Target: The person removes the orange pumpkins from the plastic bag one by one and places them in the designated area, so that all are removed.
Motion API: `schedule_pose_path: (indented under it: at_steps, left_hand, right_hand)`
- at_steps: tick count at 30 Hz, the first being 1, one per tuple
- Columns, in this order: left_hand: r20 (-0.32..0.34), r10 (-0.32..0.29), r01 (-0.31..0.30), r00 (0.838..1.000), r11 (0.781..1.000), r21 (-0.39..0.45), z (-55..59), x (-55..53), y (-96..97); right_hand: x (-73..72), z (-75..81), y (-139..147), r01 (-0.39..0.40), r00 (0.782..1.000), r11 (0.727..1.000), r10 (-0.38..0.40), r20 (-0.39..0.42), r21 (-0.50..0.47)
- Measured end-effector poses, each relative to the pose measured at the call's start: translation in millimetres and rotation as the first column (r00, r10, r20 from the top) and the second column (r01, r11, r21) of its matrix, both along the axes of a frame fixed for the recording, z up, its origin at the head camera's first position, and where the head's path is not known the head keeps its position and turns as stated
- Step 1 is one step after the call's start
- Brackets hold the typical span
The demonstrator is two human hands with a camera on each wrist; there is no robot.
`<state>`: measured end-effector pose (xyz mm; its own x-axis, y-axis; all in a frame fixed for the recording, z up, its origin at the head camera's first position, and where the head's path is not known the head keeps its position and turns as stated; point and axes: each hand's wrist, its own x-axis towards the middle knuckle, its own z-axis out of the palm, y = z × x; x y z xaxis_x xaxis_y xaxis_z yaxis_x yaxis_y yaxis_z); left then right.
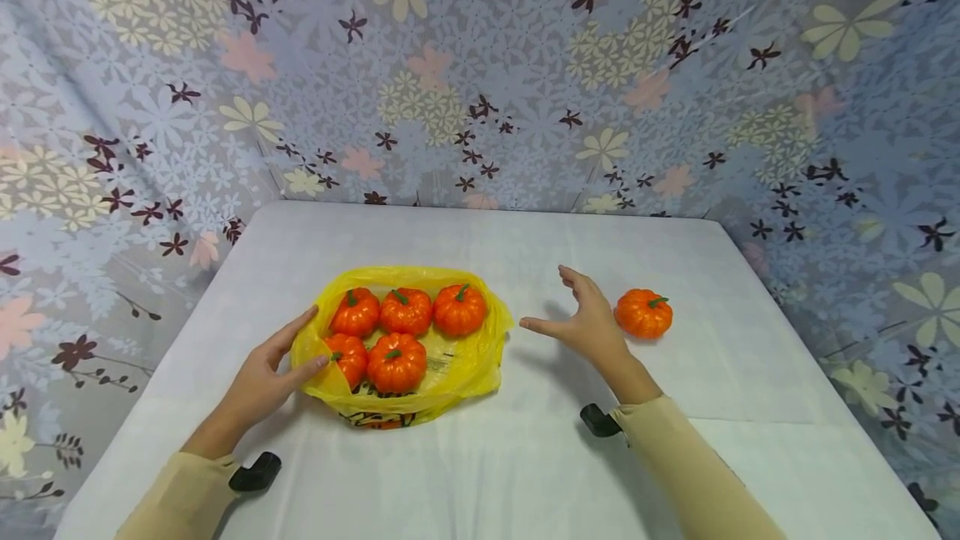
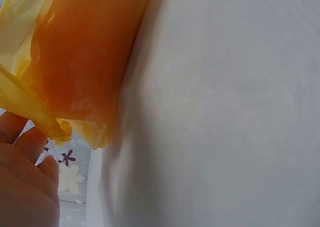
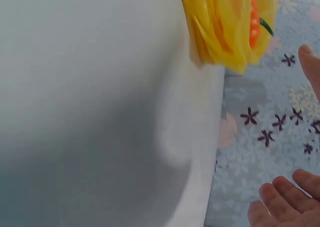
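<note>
A yellow plastic bag (image 1: 465,377) lies with its mouth spread wide, left of the table's middle. Inside sit several small orange pumpkins (image 1: 397,363) with green stems. My left hand (image 1: 258,382) holds the bag's left rim, thumb over the edge and fingers along the outside; the left wrist view shows fingertips (image 2: 32,139) behind the yellow film. To the right of the bag, my right hand (image 1: 592,327) is held over the table with thumb and fingers spread apart and nothing in its grasp. One more pumpkin (image 1: 643,313) stands just right of that hand.
A white cloth covers the table (image 1: 570,473). Behind and beside it hangs a flowered curtain (image 1: 480,90). Dark wrist-worn devices (image 1: 255,472) show at both sleeves.
</note>
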<state>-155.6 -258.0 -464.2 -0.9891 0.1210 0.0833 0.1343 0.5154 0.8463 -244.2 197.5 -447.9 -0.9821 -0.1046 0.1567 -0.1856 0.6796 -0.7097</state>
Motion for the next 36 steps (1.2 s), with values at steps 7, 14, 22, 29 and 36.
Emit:
schedule_pose_path:
  at_steps: [7,14,22,29,36]
  left_hand:
    - [-0.002,0.002,-0.002,1.0,1.0,0.001,0.2,0.8,-0.4]
    - [0.007,0.006,-0.006,1.0,1.0,-0.003,1.4,1.5,-0.2]
    - [0.007,-0.001,0.001,1.0,1.0,-0.011,1.0,1.0,-1.2]
    - [0.008,-0.003,0.003,1.0,1.0,-0.01,-0.7,1.4,-2.4]
    - [-0.002,-0.017,0.017,1.0,1.0,-0.001,0.0,1.5,-1.8]
  right_hand:
    - [-3.0,-4.6,-26,-0.06,0.998,0.998,0.061,0.028,-0.029]
    - [-3.4,-6.4,-48,-0.103,0.994,0.994,0.104,0.026,-0.044]
    - [-3.1,-8.5,-66,-0.123,0.991,0.989,0.128,0.049,-0.085]
    - [-2.4,-10.7,-78,-0.138,0.988,0.984,0.145,0.059,-0.11]
    - [-2.1,-12.9,-88,-0.159,0.985,0.981,0.166,0.055,-0.112]
